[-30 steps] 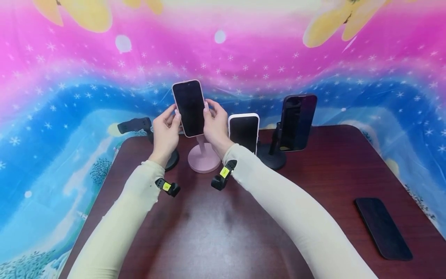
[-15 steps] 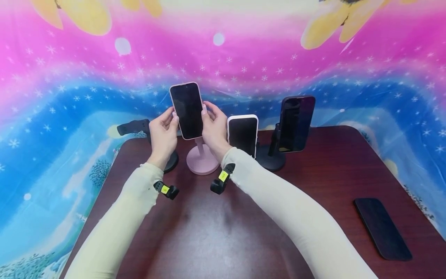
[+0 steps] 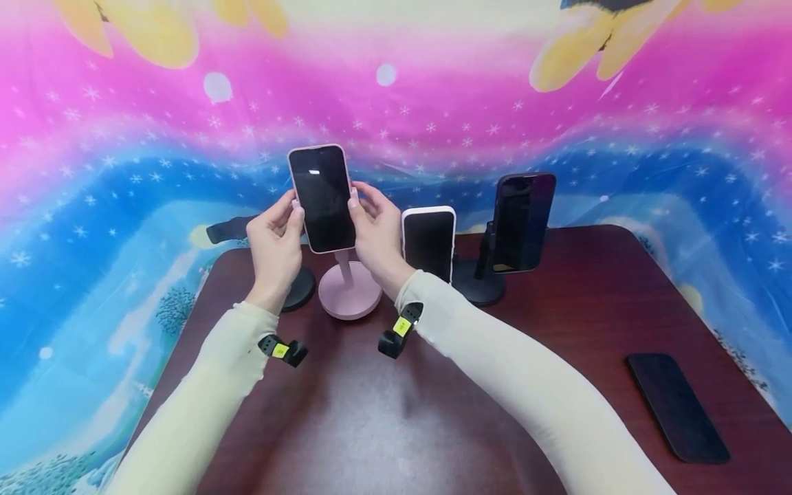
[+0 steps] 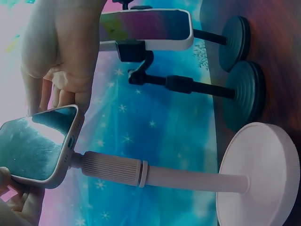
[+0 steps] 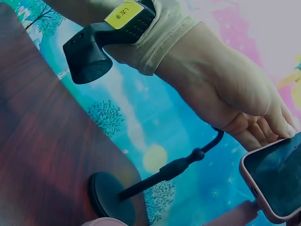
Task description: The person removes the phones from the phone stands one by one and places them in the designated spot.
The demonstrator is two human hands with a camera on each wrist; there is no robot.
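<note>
L hand [image 3: 275,251] pinches L edge of pink-cased phone [image 3: 322,199] on pink stand [image 3: 353,292]
Stand's below fingertips, cd tip if push uneven; R hand [image 3: 380,234] pinches R edge; white-cased phone [image 3: 428,240] nr R fingers, wrist swing cd bump it

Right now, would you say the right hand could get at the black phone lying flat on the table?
Probably not immediately: the right hand holds the pink-cased phone. Once free, likely yes, since nothing visible covers the black phone.
</note>
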